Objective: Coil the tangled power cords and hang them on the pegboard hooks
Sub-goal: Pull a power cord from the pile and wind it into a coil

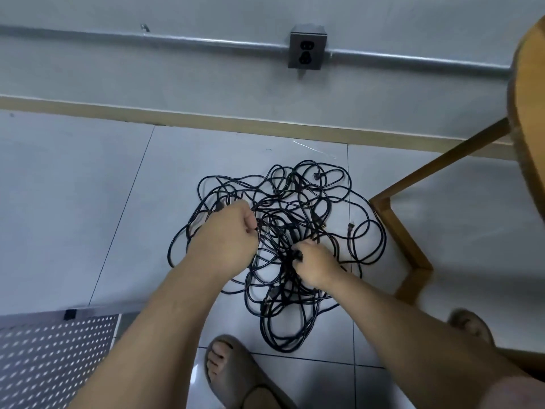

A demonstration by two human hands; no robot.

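A tangled heap of black power cords (309, 196) lies on the grey tiled floor, a short way out from the wall. My left hand (227, 231) is over the left part of the heap, its fingers curled round cord strands. My right hand (317, 265) is in the middle of the heap and pinches a black plug or cord end. Loose plugs (351, 226) stick out at the heap's right side. A perforated metal pegboard (50, 355) lies flat at the bottom left, with a small black hook (70, 314) at its top edge.
A wooden table (528, 113) with slanted legs (398, 228) stands at the right, close to the cords. A wall socket (307, 50) on a metal conduit sits on the wall behind. My feet in grey slippers (236, 376) stand just in front of the heap.
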